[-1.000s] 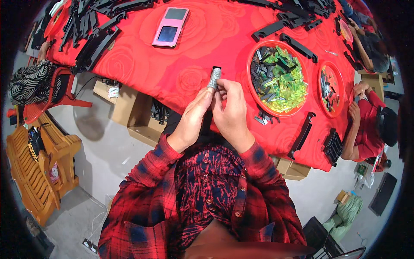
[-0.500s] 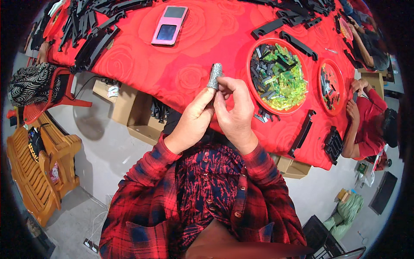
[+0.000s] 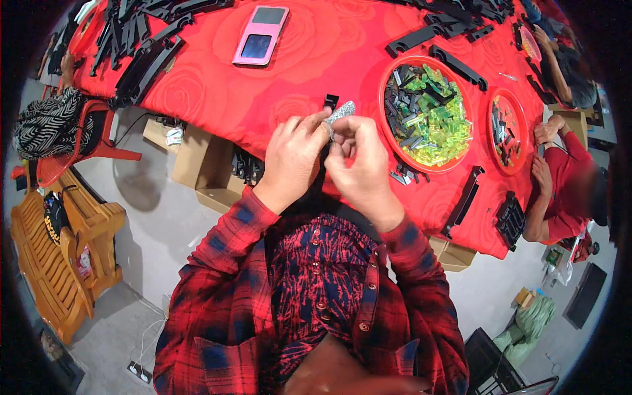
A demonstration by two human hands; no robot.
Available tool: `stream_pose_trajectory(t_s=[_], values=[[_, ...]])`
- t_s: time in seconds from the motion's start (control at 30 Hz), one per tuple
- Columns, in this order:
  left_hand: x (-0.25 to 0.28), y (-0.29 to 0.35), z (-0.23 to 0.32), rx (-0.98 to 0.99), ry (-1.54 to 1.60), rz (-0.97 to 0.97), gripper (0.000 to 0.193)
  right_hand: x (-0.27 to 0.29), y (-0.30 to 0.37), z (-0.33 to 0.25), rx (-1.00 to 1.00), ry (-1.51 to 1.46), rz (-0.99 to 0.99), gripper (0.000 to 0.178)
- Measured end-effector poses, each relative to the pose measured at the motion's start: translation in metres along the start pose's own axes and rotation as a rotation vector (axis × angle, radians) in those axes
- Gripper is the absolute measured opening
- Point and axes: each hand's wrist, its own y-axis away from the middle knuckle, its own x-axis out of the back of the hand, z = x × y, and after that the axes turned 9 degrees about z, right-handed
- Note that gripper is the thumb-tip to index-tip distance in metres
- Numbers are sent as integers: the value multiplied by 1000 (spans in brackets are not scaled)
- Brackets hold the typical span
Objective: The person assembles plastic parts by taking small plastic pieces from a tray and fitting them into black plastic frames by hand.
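Head view, watched from my end: the black part (image 3: pixel 331 101) is held in front of the wearer by the near edge of the bench (image 3: pixel 217 85), its squarish end poking just past the left hand (image 3: pixel 294 155). Over the last half second that hand has rolled to show its back, more of the black end has come into sight, and the silver piece (image 3: pixel 343 110) has swung rightward; I read this as a changed grip, not a release. The part's visible end points away from the wearer, its long axis seeming to run back under the hands, where most is hidden. The silver piece sits just beside it, slanting away and rightward; whether it wraps a thumb I can't tell. Left fingers look curled around the part; the right hand (image 3: pixel 363 164) has its fingers bent at the silver piece, pinching or not I cannot tell. Rightward on the bench sits a red tray (image 3: pixel 381 108) of black and yellow-green pieces (image 3: pixel 434 138)
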Motion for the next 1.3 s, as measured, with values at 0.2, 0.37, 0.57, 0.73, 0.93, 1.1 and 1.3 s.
stream_pose_trajectory(t_s=[0.2,0.37,0.57,0.73,0.93,1.1,1.3], values=[[-6,27,12,513,297,-24,55,60,-45,74,-62,300,263,18],[-14,41,32,447,17,-132,100,87,-71,124,343,667,38,25],[-27,45,30,455,66,-164,95,87,-76,133,381,753,-102,25],[-38,47,27,295,59,-60,89,84,-73,138,426,762,-124,23],[-31,36,28,309,65,-139,93,86,-64,125,332,522,62,11],[-15,27,32,367,66,-149,89,89,-46,83,-834,-522,80,15],[-13,25,30,356,451,25,65,74,-27,52,-992,-712,16,16]])
